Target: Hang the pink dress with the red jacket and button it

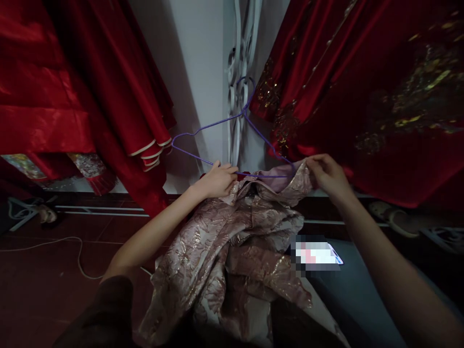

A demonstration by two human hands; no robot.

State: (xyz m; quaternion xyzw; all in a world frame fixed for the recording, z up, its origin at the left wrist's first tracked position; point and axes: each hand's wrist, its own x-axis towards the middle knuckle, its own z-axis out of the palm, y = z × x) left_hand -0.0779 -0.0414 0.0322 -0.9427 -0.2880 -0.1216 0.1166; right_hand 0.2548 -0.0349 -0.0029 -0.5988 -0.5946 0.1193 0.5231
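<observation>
A pinkish garment with a metallic woven pattern [206,237] hangs in folds over my lap. At its upper left, my left hand [221,180] is closed on the cloth, beside the lower bar of a purple hanger [245,112]. My right hand [329,176] pinches the garment's upper right edge between thumb and fingers. The hanger's right end reaches into the cloth near that edge, while its left end is bare. Its hook points up, in front of white scrolled metalwork [234,130]. Whether my left fingers also grip the bar is unclear.
Red satin garments hang on the left [123,96] and right [326,111], the right ones with gold decoration. A lit, blurred screen [336,253] rests near my right forearm. A white cable [81,263] crosses the tiled floor; a pale clog [393,220] lies far right.
</observation>
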